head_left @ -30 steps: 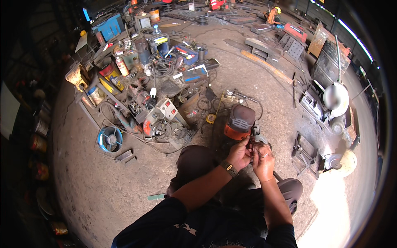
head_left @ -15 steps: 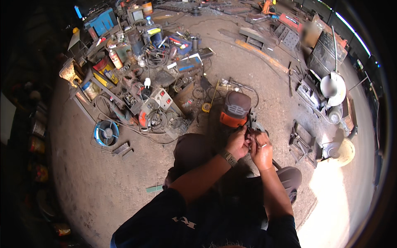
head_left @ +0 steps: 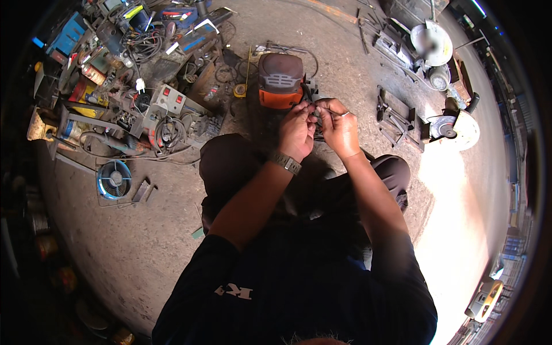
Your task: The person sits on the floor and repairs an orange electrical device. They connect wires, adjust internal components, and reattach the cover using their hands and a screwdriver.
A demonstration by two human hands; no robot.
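An orange power tool (head_left: 280, 86) with a dark vented cap stands on the floor in front of my knees. My left hand (head_left: 296, 133), with a watch (head_left: 286, 163) at its wrist, is closed just below the tool's right side, its fingertips pinched together. Beside it my right hand (head_left: 341, 132), a ring on one finger, is closed too, thumb and fingers meeting the left fingertips. Between them is a small dark piece, mostly hidden by the fingers, and I cannot make out its kind. A dark cable (head_left: 308, 92) runs down the tool's side toward the hands.
A yellow tape measure (head_left: 240, 90) lies left of the tool. Farther left are a grey box with red switches (head_left: 169, 99), tangled cables, cans and a blue round fan (head_left: 114, 179). To the right stand a metal frame (head_left: 397, 118) and a cut-off saw (head_left: 454, 130) beside bright sunlight.
The head view has tilted and turned, so the surroundings sit higher and farther left. Both hands stay together beside the tool, with the fingers slightly rearranged around the small piece.
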